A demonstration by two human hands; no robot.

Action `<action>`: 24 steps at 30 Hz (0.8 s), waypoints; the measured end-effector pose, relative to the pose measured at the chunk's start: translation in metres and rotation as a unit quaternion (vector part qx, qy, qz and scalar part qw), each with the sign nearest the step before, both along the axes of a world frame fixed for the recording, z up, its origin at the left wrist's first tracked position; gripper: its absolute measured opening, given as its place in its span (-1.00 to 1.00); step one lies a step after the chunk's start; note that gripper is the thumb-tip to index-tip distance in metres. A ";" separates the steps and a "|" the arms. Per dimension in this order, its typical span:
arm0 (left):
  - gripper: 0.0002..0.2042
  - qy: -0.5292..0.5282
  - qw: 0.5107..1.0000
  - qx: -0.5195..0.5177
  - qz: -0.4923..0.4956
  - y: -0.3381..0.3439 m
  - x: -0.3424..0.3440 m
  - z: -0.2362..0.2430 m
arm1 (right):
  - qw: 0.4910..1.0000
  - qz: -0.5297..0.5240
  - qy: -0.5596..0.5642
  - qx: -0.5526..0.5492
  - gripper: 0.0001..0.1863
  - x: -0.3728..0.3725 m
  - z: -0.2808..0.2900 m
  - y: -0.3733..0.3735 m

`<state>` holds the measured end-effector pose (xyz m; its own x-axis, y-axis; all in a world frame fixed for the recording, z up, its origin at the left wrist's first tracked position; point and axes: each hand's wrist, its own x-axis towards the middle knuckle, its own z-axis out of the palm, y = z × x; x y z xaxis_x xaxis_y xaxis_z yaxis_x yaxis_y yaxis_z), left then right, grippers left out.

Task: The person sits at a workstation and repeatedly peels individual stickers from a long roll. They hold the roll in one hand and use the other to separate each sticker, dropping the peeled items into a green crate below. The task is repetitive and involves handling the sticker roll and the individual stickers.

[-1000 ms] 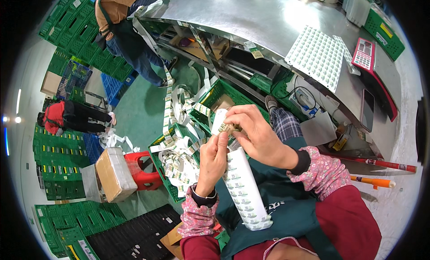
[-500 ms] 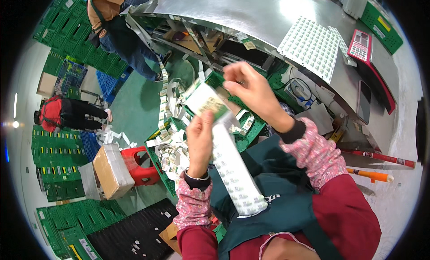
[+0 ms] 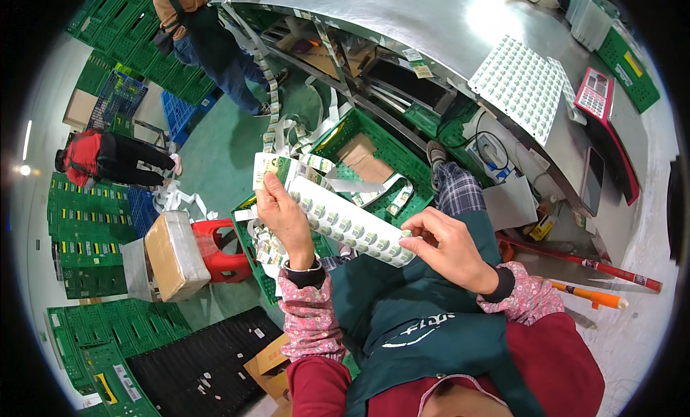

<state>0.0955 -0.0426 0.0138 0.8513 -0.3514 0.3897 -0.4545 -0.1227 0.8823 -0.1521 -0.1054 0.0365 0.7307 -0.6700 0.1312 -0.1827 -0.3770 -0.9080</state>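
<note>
My left hand (image 3: 284, 216) grips the upper left end of a long white sheet of round green stickers (image 3: 345, 223), along with a green-and-white printed label (image 3: 273, 165). My right hand (image 3: 449, 248) pinches the sheet's lower right end between thumb and fingers. Below them a green plastic crate (image 3: 352, 127) holds cardboard (image 3: 364, 158) and loose label strips. More tangled label ribbons (image 3: 269, 246) spill from a crate at the left, and a long strip hangs down from the bench.
A steel bench (image 3: 424, 18) carries a sticker sheet (image 3: 514, 86), a red scale (image 3: 596, 94) and a green crate (image 3: 625, 72). Two other people (image 3: 194, 43) (image 3: 108, 155) work at the left, among stacked crates (image 3: 86, 230), a red stool (image 3: 223, 270) and a carton (image 3: 180, 259).
The sticker sheet has swung from steep to a flatter diagonal. My right hand has dropped from above onto its lower end. My left hand has moved left with the top end.
</note>
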 end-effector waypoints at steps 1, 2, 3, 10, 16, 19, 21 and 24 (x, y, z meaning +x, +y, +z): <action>-0.68 0.003 1.000 -0.004 0.000 0.002 0.001 0.001 | 0.999 0.000 -0.007 -0.046 -0.83 0.001 -0.001 0.000; -0.68 0.007 1.000 -0.008 -0.001 0.002 0.001 0.002 | 0.996 -0.001 -0.014 -0.091 -0.83 0.001 -0.004 0.000; -0.68 0.011 1.000 -0.012 -0.002 0.003 0.001 0.002 | 0.990 -0.002 -0.021 -0.136 -0.84 0.001 -0.007 0.000; -0.70 0.261 0.949 -0.127 -0.125 0.011 0.021 -0.025 | 0.918 0.090 -0.097 -0.374 -0.78 0.005 -0.007 -0.001; -0.68 0.433 0.861 -0.051 -0.260 0.033 0.016 -0.016 | 0.962 0.042 -0.257 -0.078 -0.89 0.008 0.030 -0.002; -0.65 0.426 0.859 -0.015 -0.283 0.035 -0.018 -0.002 | 0.976 -0.010 -0.171 0.138 -0.88 0.042 0.013 -0.018; -0.64 0.393 0.869 0.015 -0.299 0.035 -0.038 0.014 | 0.967 0.010 -0.144 0.208 -0.85 0.055 0.007 -0.014; -0.63 0.316 0.901 0.047 -0.293 0.035 -0.052 0.018 | 0.984 -0.020 -0.134 0.118 -0.83 0.066 0.007 -0.006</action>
<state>0.0434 -0.0078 0.0317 0.5504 -0.8187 -0.1633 0.1252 -0.1125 0.9857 -0.0861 -0.1112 0.0437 0.6629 -0.7329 0.1531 0.0645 -0.1478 -0.9869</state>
